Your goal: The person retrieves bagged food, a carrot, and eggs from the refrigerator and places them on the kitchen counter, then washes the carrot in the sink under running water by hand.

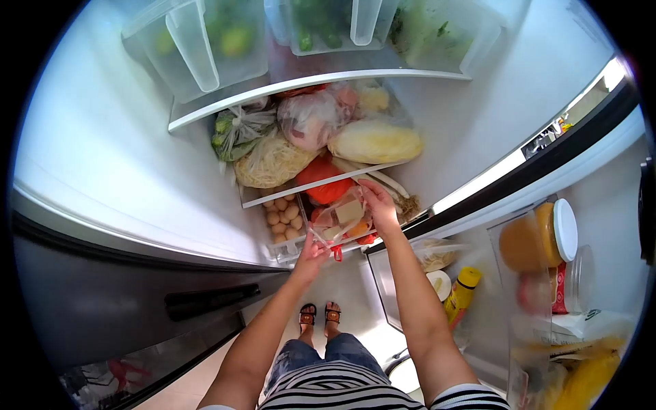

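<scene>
A clear plastic bag (328, 217) with pale blocks in it is stretched between my two hands, over the open bottom drawer. My left hand (313, 252) pinches its lower left edge. At its upper right, my right hand (378, 205) has its fingers closed on the bag. Beneath and beside the bag lie orange and red items, partly hidden by it. Brown eggs (283, 219) fill the drawer's left compartment. A red bag (320, 179) sits just behind, partly under the shelf edge.
Above the drawer, a shelf holds napa cabbage (376, 142), bagged sprouts (275, 160) and bagged greens (236, 137). Clear bins (225, 61) hang higher up. The open right door (478, 246) carries jars (564, 229) and a yellow bottle (462, 294). Another door (137, 273) stands at left.
</scene>
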### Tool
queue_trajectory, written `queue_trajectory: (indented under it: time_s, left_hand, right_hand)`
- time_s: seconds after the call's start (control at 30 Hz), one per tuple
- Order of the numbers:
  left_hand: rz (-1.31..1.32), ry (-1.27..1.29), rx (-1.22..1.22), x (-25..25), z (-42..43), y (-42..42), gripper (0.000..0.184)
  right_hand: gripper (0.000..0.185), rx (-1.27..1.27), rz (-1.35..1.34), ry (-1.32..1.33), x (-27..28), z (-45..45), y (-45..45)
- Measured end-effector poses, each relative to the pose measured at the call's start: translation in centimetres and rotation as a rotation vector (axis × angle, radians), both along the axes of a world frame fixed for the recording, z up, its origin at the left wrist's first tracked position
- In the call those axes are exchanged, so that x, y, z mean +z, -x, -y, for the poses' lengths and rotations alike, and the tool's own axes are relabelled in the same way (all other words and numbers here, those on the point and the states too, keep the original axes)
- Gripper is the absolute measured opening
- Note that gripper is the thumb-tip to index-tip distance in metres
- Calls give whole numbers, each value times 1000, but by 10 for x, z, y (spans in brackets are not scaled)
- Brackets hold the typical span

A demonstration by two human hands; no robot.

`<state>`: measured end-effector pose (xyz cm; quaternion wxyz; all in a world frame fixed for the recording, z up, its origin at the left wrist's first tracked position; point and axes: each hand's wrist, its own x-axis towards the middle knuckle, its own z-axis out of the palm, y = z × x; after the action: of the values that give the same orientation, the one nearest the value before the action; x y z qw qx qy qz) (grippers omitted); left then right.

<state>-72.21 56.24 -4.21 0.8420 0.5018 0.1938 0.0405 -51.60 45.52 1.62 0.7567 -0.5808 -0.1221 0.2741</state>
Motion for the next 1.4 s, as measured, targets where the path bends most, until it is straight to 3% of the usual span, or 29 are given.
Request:
queue_trajectory:
  time_s: [0.33,0.43,0.5,0.63,0.77,0.9,1.0,1.13,1.27,1.37,1.4]
  left_hand:
    - [33,-12,24,29,1,8,89]
    - [11,-24,20,67,3,15,72]
    - [57,-62,13,63,1,17,57]
    - [63,-138,-46,89,0,24,37]
    - [101,-125,-48,114,10,29,37]
    - [102,-77,-24,122,8,35,24]
    - [68,-92,-34,110,6,44,16]
    - [-68,-102,87,131,2,61,12]
    - [-144,-73,258,168,-1,69,11]
    - [-170,-84,249,183,4,69,15]
    - [-163,-136,230,176,1,70,21]
  right_hand:
    - [35,46,-114,-168,27,19,12]
    - [35,91,-102,-160,38,25,20]
    - [36,153,-56,-95,51,29,37]
    - [38,236,134,-8,59,38,75]
    - [40,286,238,-45,61,41,114]
    - [50,308,814,337,102,46,135]
    - [50,373,1004,329,111,42,138]
    - [48,442,578,180,99,31,126]
    - [51,340,958,304,86,-3,95]
    - [57,305,1253,339,86,-50,68]
    - [59,327,1239,358,91,-64,63]
